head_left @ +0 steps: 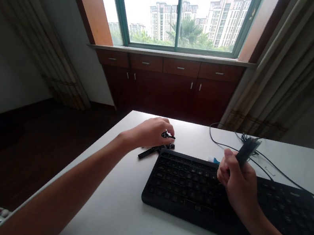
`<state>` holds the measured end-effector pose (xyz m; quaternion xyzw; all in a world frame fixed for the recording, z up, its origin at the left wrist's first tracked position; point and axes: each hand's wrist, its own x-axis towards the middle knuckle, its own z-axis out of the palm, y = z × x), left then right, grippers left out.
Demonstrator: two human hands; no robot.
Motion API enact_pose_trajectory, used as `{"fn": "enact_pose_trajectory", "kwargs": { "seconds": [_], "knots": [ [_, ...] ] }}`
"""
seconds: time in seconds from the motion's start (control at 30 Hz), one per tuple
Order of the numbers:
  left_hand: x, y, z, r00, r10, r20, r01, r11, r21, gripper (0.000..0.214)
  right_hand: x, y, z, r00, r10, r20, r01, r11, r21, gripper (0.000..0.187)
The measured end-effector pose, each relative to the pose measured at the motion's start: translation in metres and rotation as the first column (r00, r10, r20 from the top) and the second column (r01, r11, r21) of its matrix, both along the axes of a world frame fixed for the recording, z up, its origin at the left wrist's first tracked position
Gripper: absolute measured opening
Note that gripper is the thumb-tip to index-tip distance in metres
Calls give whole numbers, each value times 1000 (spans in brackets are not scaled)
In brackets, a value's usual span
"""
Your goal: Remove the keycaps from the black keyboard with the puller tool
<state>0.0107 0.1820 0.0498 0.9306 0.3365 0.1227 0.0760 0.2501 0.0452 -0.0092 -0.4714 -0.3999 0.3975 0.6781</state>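
Observation:
A black keyboard [182, 182] lies across the white table, its keycaps gone from much of the left and middle part. Beyond its upper left corner, my left hand [154, 132] curls its fingers and thumb round small black keycaps [167, 134]. More keycaps and a long black bar-shaped key [148, 153] lie on the table just below that hand. My right hand [235, 178] is closed in a fist above the keyboard's middle. It holds a dark, flat brush-like tool [246, 151] upright, blurred at its wider top end. Its lower part is hidden in the fist.
Behind the keyboard, a small blue and white item [213, 159] rests near my right hand. Black cables [284, 165] run over the table's back right. A thin bent metal piece [270, 171] lies among them. The white table [118, 207] ends at its left edge; brown cabinets [161, 90] stand beyond.

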Motion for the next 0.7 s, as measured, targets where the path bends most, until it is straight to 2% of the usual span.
{"fn": "enact_pose_trajectory", "kwargs": {
  "seconds": [0.17,0.37,0.53,0.7],
  "knots": [
    [-15,20,-10,997,68,-20,-68,998,-15,28,1,2,-4,1000,16,2,-16,1000,13,46],
    [-17,28,-25,997,79,-21,-80,996,-27,29,3,1,-7,999,24,36,-25,1000,12,46],
    [-15,25,-21,998,69,3,-69,997,-40,30,3,2,-4,1000,16,-2,-16,1000,3,45],
    [-2,8,-8,996,-9,90,15,997,-73,29,9,6,7,982,12,-190,-20,999,-40,43]
  ]
}}
